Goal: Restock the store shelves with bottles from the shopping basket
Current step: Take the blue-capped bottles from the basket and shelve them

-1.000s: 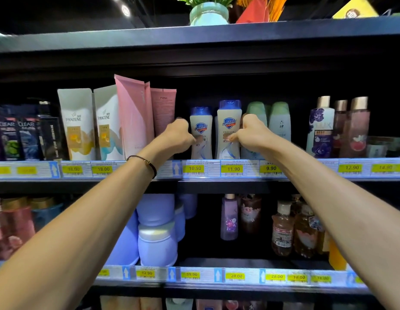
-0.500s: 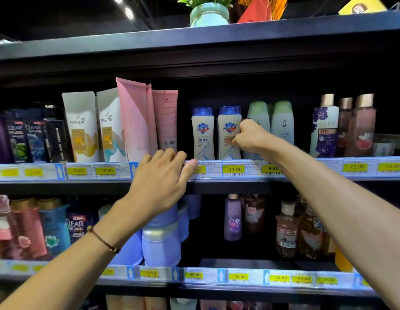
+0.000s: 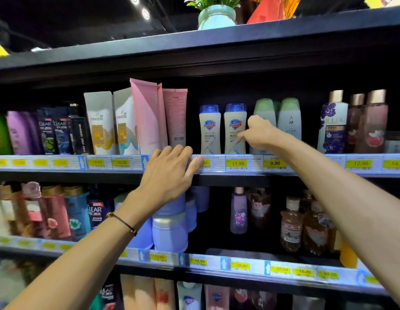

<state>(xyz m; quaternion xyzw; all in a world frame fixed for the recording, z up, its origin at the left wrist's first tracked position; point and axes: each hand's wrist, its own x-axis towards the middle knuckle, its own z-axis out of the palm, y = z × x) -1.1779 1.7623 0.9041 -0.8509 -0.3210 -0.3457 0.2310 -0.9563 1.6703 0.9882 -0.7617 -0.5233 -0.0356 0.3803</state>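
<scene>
Fingers (image 3: 175, 154) of the left hand (image 3: 167, 175) lie straight and loosely together. Their tips are over the price rail (image 3: 246, 163) of the upper shelf (image 3: 228, 179) and hold nothing. Fingers (image 3: 243, 136) of the right hand (image 3: 260, 133) are curled round the right edge of the right Safeguard bottle (image 3: 235, 128); the thumb is hidden. That bottle stands upright at the shelf front, touching the left Safeguard bottle (image 3: 209, 128). The shopping basket is not in view.

Risk: both bottles are tall on narrow bases. A sideways push from the right hand would likely tip the held bottle into its neighbour and could send both off the front. The knuckles could also catch the green-capped bottles (image 3: 289, 117) just behind the hand as it draws back.

Surroundings: pink tubes (image 3: 147, 117) stand near the pair on the left, with Pantene tubes (image 3: 100, 124) beyond them. A Lux bottle (image 3: 333, 124) stands further right. The left hand covers part of one price tag. Stock on the right leaves little side room there.
</scene>
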